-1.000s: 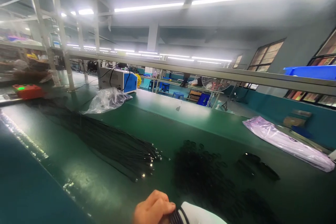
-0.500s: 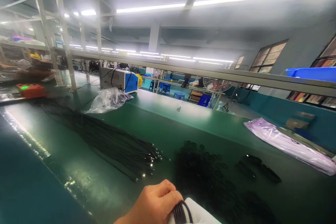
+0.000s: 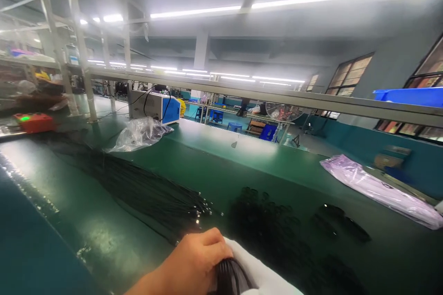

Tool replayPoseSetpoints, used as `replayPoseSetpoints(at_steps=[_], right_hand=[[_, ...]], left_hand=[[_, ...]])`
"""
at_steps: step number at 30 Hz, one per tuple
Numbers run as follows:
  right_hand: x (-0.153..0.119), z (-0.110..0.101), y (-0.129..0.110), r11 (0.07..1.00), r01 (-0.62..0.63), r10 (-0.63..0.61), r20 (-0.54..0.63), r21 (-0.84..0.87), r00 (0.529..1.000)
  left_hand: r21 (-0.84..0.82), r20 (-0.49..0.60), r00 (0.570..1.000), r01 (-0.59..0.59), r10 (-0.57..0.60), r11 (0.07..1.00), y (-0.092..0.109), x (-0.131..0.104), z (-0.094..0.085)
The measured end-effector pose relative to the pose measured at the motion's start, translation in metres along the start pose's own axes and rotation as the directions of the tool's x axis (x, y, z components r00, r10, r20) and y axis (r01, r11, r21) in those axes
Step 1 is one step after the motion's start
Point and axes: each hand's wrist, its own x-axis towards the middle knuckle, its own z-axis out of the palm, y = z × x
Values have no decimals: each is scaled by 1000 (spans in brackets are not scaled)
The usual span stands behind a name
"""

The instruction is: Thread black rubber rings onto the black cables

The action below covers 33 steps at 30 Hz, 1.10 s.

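At the bottom centre, my bare left hand [image 3: 194,258] is closed around looped black cable [image 3: 230,276]. Against the other side of the loops is my right hand [image 3: 261,269], which appears to be in a white glove, its fingers wrapped about the cable. The lower part of both hands is cut off by the frame edge. Just beyond my left hand lies a long bundle of straight black cables [image 3: 148,189] with small shiny metal ends. To its right, a dark pile of coiled black cables [image 3: 263,216] rests on the green table [image 3: 207,166].
Two dark items [image 3: 342,221] lie right of the pile, near a pinkish plastic-wrapped package [image 3: 380,193]. A clear plastic bag [image 3: 141,133] sits before a blue-and-grey machine [image 3: 154,106]. An orange box [image 3: 34,123] with a green light stands left. A shelf rail [image 3: 242,86] crosses above the table.
My left hand has moved slightly left and up. More of the white-gloved right hand and of the cable loops shows. The view has shifted a little.
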Motion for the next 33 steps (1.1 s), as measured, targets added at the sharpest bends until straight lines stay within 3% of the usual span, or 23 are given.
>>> replayPoseSetpoints(at_steps=[6,10,13,17,22,27,30,33], right_hand=[[18,12,10,993,34,-34,-4,111,999],[17,14,14,913,-83,15,170,400,985],[16,15,20,869,-90,30,128,487,991],[17,20,25,887,-55,50,24,459,998],[21,26,30,913,-69,75,0,402,997],[24,26,32,945,-116,121,4,306,993],[23,26,34,948,-85,99,-31,306,995],[20,21,36,936,-102,127,-53,337,990]], left_hand=[[-50,-21,978,207,-208,977,-3,1,5],[-214,-53,916,378,-397,901,-8,4,8],[-302,-38,876,448,-480,841,-13,5,16],[-427,22,797,553,-603,716,-16,5,29],[-366,22,703,667,-710,649,-20,6,34],[-390,18,639,713,-769,583,-24,12,42],[-356,-19,644,710,-765,607,-25,14,48],[-232,13,706,691,-708,684,-29,13,42]])
